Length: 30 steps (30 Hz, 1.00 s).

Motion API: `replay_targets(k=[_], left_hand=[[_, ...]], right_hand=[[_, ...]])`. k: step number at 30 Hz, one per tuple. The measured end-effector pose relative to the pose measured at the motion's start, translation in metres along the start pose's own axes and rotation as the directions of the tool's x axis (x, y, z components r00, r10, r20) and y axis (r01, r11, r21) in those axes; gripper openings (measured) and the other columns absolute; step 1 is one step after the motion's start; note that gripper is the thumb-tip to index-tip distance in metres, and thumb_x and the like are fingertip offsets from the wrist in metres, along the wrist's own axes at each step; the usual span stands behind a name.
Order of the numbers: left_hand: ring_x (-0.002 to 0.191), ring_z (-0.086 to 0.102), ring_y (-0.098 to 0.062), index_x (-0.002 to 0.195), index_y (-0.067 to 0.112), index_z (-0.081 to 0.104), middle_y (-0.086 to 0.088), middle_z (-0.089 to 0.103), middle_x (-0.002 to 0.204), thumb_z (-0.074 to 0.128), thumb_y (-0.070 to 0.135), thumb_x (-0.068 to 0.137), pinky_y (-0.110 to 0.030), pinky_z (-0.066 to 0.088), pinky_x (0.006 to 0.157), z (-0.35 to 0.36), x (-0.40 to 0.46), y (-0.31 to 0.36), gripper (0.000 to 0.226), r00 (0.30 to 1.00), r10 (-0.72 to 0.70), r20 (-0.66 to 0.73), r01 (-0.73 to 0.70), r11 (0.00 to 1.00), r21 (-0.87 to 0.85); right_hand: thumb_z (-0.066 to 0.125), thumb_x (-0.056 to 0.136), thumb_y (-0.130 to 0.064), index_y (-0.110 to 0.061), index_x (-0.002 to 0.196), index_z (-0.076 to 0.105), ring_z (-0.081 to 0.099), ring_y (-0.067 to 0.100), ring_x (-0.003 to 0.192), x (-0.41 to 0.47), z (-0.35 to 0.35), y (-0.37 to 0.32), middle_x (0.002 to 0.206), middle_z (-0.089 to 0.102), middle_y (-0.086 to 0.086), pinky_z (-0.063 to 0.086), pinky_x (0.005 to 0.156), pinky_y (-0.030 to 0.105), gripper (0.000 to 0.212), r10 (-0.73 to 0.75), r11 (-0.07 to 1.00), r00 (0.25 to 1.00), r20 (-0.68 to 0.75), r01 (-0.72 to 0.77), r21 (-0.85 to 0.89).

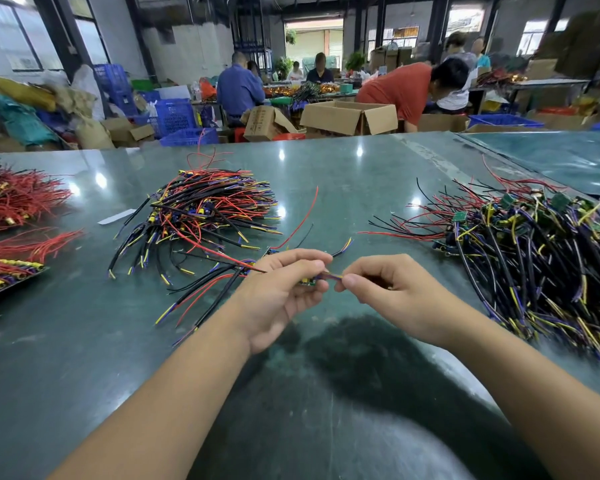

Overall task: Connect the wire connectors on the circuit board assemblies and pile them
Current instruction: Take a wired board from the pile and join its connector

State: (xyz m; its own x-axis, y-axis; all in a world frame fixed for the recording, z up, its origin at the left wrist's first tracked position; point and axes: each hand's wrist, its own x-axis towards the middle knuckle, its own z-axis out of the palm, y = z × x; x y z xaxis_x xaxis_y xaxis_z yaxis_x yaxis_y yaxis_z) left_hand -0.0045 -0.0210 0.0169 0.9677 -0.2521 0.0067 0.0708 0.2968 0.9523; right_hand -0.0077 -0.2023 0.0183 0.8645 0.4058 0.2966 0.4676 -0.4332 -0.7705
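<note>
My left hand (pixel 284 289) grips a small green circuit board assembly (pixel 307 283) with red and black wires trailing off to the left. My right hand (pixel 392 289) pinches a purple and yellow wire (pixel 331 277) right at the board, fingertips almost touching those of the left hand. Both hands hover just above the green table (pixel 326 174) near its middle. The connector itself is hidden by my fingers. A pile of wired assemblies (pixel 208 209) lies at the left centre. A larger heap of assemblies with green boards (pixel 534 237) lies on the right.
Bundles of red wires (pixel 14 202) lie at the far left, some on a dark tray (pixel 11 285). A white strip (pixel 116 216) lies beside the left pile. Beyond the table's far edge stand cardboard boxes (pixel 347 117), blue crates (pixel 175 116) and several people working.
</note>
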Motion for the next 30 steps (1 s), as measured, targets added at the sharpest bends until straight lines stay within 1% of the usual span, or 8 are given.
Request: replay_targets(k=[4, 9, 13, 19, 22, 24, 27, 30], left_hand=[[0.054, 0.061, -0.006, 0.073, 0.012, 0.075, -0.002, 0.067, 0.067, 0.061, 0.001, 0.084, -0.016, 0.052, 0.056, -0.004, 0.001, 0.001, 0.021, 1.0, 0.018, -0.018, -0.017, 0.999, 0.032], [0.058, 0.062, -0.009, 0.078, 0.013, 0.076, -0.005, 0.066, 0.07, 0.07, 0.015, 0.068, -0.018, 0.053, 0.058, -0.003, -0.001, 0.0, 0.012, 0.999, 0.037, 0.013, -0.038, 0.997, 0.067], [0.073, 0.07, -0.018, 0.085, 0.013, 0.072, -0.008, 0.071, 0.078, 0.069, 0.018, 0.069, -0.021, 0.054, 0.061, -0.004, -0.002, 0.001, 0.017, 0.999, 0.021, 0.03, -0.024, 0.996, 0.087], [0.067, 0.07, -0.015, 0.084, 0.01, 0.069, -0.008, 0.072, 0.074, 0.066, 0.01, 0.078, -0.021, 0.054, 0.06, -0.001, -0.003, -0.001, 0.006, 0.996, 0.092, 0.013, -0.093, 0.99, 0.109], [0.073, 0.071, -0.016, 0.09, 0.007, 0.068, -0.009, 0.072, 0.079, 0.065, 0.018, 0.079, -0.019, 0.054, 0.062, 0.001, -0.001, -0.004, 0.016, 0.996, 0.093, 0.014, -0.094, 0.988, 0.122], [0.07, 0.07, -0.013, 0.089, 0.007, 0.068, -0.006, 0.071, 0.077, 0.063, 0.021, 0.082, -0.019, 0.053, 0.062, 0.002, -0.001, -0.006, 0.016, 0.995, 0.097, 0.027, -0.1, 0.983, 0.155], [0.065, 0.066, -0.011, 0.085, 0.013, 0.072, -0.004, 0.07, 0.074, 0.067, 0.025, 0.074, -0.02, 0.053, 0.063, 0.003, 0.0, -0.006, 0.017, 0.989, 0.146, 0.024, -0.148, 0.979, 0.139], [0.067, 0.066, -0.012, 0.096, 0.017, 0.069, -0.003, 0.07, 0.074, 0.068, 0.021, 0.073, -0.02, 0.053, 0.065, 0.003, 0.0, -0.006, 0.024, 0.979, 0.199, 0.05, -0.204, 0.972, 0.117]], right_hand=[[0.058, 0.092, -0.025, -0.023, 0.076, 0.069, 0.035, 0.008, 0.053, -0.001, 0.002, 0.0, 0.061, 0.048, 0.001, 0.03, 0.05, 0.02, 0.019, 0.038, 0.999, 0.999, 0.034, -0.038, 0.015], [0.054, 0.094, -0.023, -0.024, 0.065, 0.067, 0.034, 0.006, 0.048, -0.001, 0.002, 0.0, 0.056, 0.047, -0.004, 0.027, 0.045, 0.015, 0.032, 0.078, 0.996, 0.995, -0.057, -0.075, 0.057], [0.054, 0.095, -0.029, -0.016, 0.068, 0.067, 0.03, 0.004, 0.047, -0.002, 0.007, 0.0, 0.056, 0.042, 0.0, 0.025, 0.044, 0.015, 0.032, 0.028, 0.997, 0.993, -0.118, -0.018, 0.08], [0.056, 0.087, -0.043, -0.022, 0.069, 0.064, 0.03, 0.007, 0.05, -0.002, 0.01, 0.001, 0.054, 0.037, 0.0, 0.024, 0.046, 0.021, 0.029, -0.004, 0.998, 0.99, -0.142, 0.012, 0.057], [0.055, 0.091, -0.034, -0.029, 0.062, 0.064, 0.029, 0.006, 0.051, -0.002, 0.011, -0.002, 0.055, 0.037, -0.002, 0.023, 0.046, 0.019, 0.031, -0.037, 0.993, 0.979, -0.202, 0.058, 0.102], [0.055, 0.093, -0.029, -0.022, 0.062, 0.063, 0.032, 0.009, 0.053, -0.001, 0.011, -0.003, 0.056, 0.039, 0.004, 0.025, 0.048, 0.021, 0.033, -0.042, 0.991, 0.972, -0.229, 0.069, 0.112], [0.053, 0.086, -0.035, -0.016, 0.059, 0.061, 0.034, 0.013, 0.053, 0.0, 0.012, -0.003, 0.054, 0.04, 0.009, 0.025, 0.049, 0.024, 0.035, 0.0, 0.992, 0.964, -0.267, 0.034, 0.124], [0.052, 0.083, -0.037, -0.013, 0.056, 0.06, 0.034, 0.014, 0.053, 0.002, 0.012, -0.003, 0.052, 0.038, 0.006, 0.024, 0.049, 0.025, 0.037, 0.04, 0.988, 0.953, -0.299, 0.006, 0.152]])
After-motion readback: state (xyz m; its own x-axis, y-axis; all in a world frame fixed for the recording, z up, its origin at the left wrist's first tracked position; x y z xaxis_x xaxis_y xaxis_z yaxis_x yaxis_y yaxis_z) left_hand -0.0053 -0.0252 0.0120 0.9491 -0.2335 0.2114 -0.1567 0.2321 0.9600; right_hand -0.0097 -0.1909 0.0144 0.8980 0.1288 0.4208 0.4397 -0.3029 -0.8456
